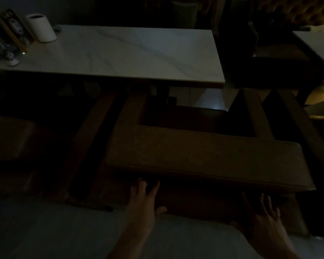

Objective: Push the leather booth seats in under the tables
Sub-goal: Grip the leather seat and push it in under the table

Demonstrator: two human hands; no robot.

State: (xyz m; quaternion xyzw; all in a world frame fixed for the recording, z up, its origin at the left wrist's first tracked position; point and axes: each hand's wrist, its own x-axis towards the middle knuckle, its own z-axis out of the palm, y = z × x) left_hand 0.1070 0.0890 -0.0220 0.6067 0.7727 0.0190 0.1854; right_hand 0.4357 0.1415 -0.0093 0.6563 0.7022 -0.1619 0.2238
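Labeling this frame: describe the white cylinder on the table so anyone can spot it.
Start at the long marble-topped table across the upper frame and go to its far-left end. The white cylinder stands upright there, beside dark menu cards. It is the only pale round thing on the tabletop.

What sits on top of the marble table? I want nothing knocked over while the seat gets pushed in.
At the far left end of the marble table stand a white cylindrical container and dark upright menu cards. Small items beside them are too dim to identify.
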